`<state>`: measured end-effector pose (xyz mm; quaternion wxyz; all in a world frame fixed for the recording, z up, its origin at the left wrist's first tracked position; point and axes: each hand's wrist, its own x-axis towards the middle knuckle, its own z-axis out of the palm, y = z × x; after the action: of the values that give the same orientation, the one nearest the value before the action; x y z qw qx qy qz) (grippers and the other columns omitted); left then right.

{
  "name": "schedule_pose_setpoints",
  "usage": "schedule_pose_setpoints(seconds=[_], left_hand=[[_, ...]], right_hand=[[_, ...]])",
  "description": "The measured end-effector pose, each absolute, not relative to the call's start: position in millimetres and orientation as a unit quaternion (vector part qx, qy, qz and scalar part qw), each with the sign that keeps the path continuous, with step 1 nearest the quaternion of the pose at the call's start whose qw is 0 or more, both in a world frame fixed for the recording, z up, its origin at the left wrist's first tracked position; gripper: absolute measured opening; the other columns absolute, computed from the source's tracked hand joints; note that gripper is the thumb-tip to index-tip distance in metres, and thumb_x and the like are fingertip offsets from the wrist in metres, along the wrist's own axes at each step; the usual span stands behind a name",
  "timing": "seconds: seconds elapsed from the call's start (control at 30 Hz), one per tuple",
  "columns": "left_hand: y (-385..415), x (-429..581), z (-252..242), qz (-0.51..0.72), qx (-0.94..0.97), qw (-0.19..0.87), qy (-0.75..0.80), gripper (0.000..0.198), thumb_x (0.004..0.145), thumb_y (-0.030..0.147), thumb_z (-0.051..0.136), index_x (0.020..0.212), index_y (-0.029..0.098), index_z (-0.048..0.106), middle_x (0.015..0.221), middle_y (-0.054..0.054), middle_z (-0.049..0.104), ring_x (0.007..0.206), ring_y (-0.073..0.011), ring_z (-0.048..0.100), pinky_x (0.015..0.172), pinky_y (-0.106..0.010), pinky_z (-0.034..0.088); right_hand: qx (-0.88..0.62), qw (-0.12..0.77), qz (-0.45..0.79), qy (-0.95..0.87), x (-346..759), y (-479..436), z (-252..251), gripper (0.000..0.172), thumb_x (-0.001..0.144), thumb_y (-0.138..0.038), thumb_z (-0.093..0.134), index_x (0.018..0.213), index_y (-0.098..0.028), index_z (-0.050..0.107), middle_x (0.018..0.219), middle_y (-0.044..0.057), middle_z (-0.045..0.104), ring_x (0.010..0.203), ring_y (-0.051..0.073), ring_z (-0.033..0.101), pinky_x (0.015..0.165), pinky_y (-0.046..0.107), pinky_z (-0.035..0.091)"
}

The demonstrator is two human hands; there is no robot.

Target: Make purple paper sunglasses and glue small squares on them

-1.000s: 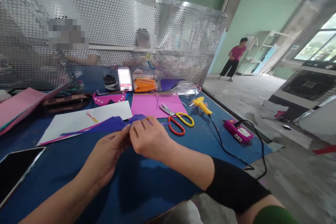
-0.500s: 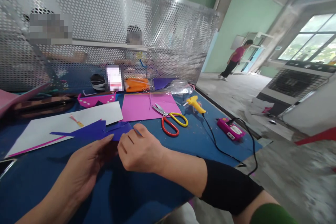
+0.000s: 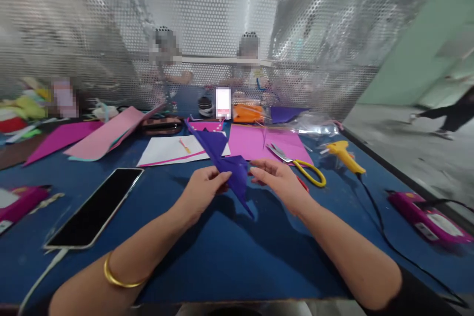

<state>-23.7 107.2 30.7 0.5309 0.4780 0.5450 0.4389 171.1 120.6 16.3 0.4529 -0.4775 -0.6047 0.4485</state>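
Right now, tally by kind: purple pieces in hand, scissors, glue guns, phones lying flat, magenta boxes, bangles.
Purple piece, held: 1
Scissors: 1
Glue gun: 1
Phone, lying flat: 1
Magenta boxes: 2
Gold bangle: 1
Total: 7

The single head camera looks from above the near edge of the blue table (image 3: 225,266), facing forward and down across its top. It sits close: that edge runs along the bottom of the view, and the left hand (image 3: 203,185) and right hand (image 3: 279,180) appear mid-view, over the table. The wide view reaches past the table's far side to a perforated screen (image 3: 211,15), and beyond its right edge to the floor (image 3: 388,121) and a green wall (image 3: 392,66).
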Motion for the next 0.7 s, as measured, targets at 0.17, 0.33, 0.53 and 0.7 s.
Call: schedule_pose_setpoints(seconds=[0.17,0.33,0.53,0.7], left_hand=[[103.1,-18.7,31.1,0.402,0.479,0.586,0.516,0.026,0.065,0.039,0.082,0.07,0.014,0.073,0.067,-0.003,0.07,0.063,-0.0133,0.059,0.066,-0.026,0.046],[101.7,-18.1,25.0,0.385,0.455,0.624,0.506,0.031,0.06,0.039,0.086,0.065,0.015,0.068,0.062,-0.001,0.066,0.058,-0.0126,0.059,0.064,-0.027,0.05],[104.1,-21.4,22.3,0.412,0.41,0.636,0.507,0.032,0.06,0.036,0.086,0.061,0.016,0.061,0.058,0.001,0.063,0.053,-0.0104,0.059,0.062,-0.025,0.05],[107.5,-25.2,23.0,0.433,0.374,0.657,0.49,0.029,0.059,0.031,0.085,0.062,0.016,0.061,0.056,0.003,0.061,0.051,-0.0091,0.057,0.058,-0.023,0.049]], right_hand=[[-0.459,0.415,0.533,-0.577,161.1,111.0,7.8,0.024,0.069,-0.036,0.077,0.082,-0.017,0.07,0.065,-0.001,0.067,0.058,0.013,0.062,0.06,0.028,0.05],[-0.458,0.461,0.517,-0.557,155.1,108.6,5.8,0.027,0.069,-0.041,0.077,0.076,-0.018,0.065,0.06,-0.004,0.061,0.057,0.012,0.06,0.063,0.028,0.052],[-0.469,0.501,0.426,-0.59,161.2,110.0,4.7,0.031,0.08,-0.035,0.07,0.107,-0.019,0.068,0.068,-0.002,0.065,0.065,0.017,0.065,0.071,0.037,0.054],[-0.363,0.507,0.054,-0.78,170.2,108.0,10.3,0.027,0.085,-0.015,0.065,0.109,-0.027,0.072,0.099,0.006,0.066,0.094,0.02,0.062,0.084,0.039,0.049]])
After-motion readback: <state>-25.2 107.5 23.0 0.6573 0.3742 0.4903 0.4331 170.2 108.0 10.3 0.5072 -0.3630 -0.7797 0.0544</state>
